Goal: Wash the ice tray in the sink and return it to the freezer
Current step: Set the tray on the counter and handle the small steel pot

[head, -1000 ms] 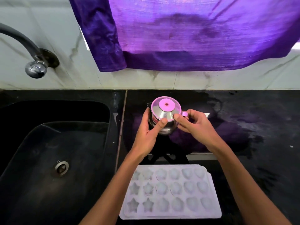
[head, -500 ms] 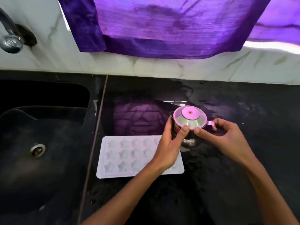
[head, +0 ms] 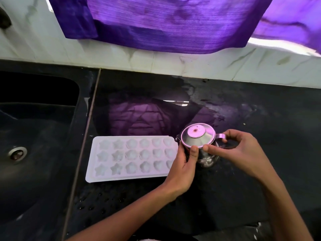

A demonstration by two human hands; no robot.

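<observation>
While the white ice tray lies flat on the black desk, just right of the dark sink, we hold a small steel pot at its right end. Our left hand curls around the pot's body, its grip grasping it below the lid. Our right hand pinches the pot's handle and lid rim. Purple cloth hangs above.
</observation>
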